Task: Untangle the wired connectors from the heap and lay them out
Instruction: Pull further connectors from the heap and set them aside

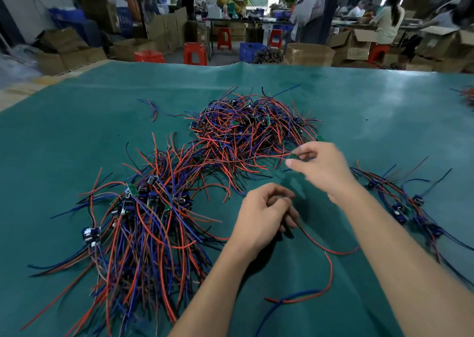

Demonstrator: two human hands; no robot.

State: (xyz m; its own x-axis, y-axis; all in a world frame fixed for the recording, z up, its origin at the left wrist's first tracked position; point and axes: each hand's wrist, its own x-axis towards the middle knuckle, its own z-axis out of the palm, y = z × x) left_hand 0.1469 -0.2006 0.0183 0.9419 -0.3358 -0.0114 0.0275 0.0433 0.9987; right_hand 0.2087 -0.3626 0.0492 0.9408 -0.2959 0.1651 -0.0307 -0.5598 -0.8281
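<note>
Wired connectors still sit in a big messy heap (254,128) near the middle of the green table cover (102,105), so I think the job is only partly done. A second bunch (143,221) lies closer, on the left, with its wires mostly running the same way, toward the person; it looks like a sorted pile, though I cannot be sure. A thinner row of connectors (405,203) lies on the right side, beside the right arm, and those look laid out too. So some are done, and lots are left in the heap. Each connector is a little green or dark board with long thin wires hanging off it, red ones and blue ones, bendy and easy to snag on each other. The right hand (320,167) is at the near edge of the heap, and its thumb and fingers pinch a small green board (295,156). The left hand (264,213) is lower down, closer to the person, with its fingers curled around something small; a red wire (325,249) runs out from under it and loops across the cover toward a blue wire (282,306). I cannot tell if both hands hold the same piece. Pulling it free slowly seems wise, since the wires cross a lot.
</note>
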